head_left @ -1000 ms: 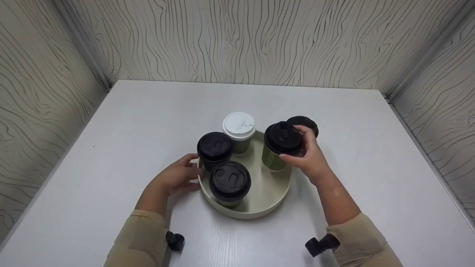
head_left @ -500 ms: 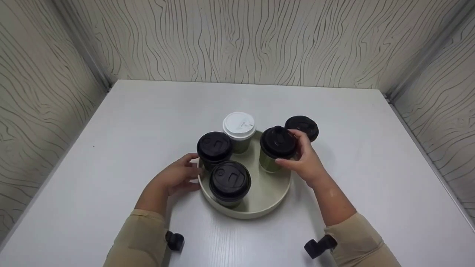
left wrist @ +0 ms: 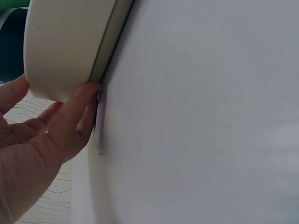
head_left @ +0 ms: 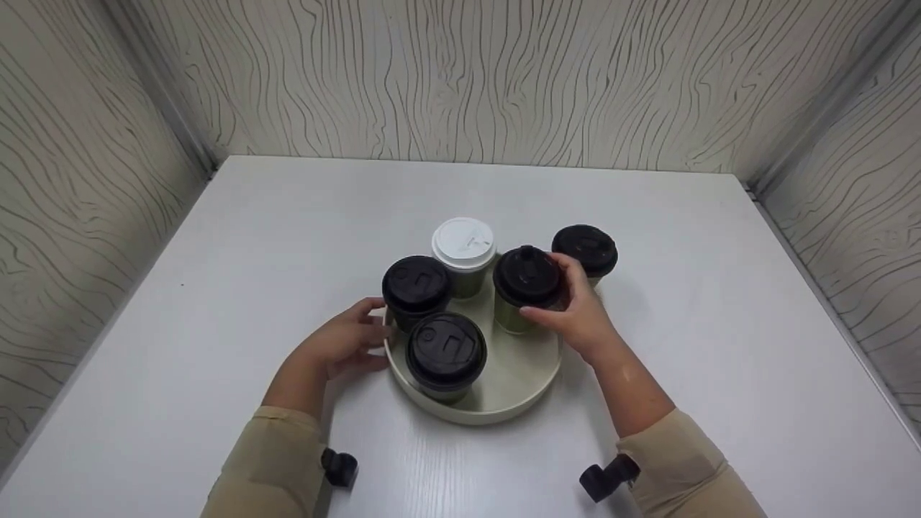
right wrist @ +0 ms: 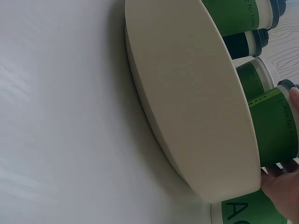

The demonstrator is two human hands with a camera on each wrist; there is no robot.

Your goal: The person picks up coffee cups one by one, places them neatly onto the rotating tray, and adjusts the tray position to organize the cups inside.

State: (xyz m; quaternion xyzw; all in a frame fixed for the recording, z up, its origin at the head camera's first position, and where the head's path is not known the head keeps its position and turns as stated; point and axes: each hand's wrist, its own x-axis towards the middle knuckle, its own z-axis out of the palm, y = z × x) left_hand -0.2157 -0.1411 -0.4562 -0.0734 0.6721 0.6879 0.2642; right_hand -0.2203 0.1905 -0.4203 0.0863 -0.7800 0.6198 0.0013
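Note:
My right hand (head_left: 581, 313) grips a green paper coffee cup (head_left: 527, 277) with a black lid by its right side, upright at the right part of the round cream tray (head_left: 504, 416). In the right wrist view the green cup (right wrist: 275, 128) shows above the tray wall. My left hand (head_left: 350, 338) holds the left side of the tray; in the left wrist view its fingertips touch the tray wall (left wrist: 65, 51) near the rim and base. On the tray stand two black-lidded cups, one front (head_left: 446, 349), one left (head_left: 416, 284), and a white-lidded cup (head_left: 464, 243) behind them.
Another black-lidded cup (head_left: 586, 248) stands outside the tray, behind my right hand. The tray rests on a white table (head_left: 288, 216). Wood-grain patterned panels (head_left: 460, 79) enclose the table's back and sides.
My right hand has moved the cup left and slightly nearer, further onto the tray, uncovering more of the cup behind it. The left hand and the tray have stayed still.

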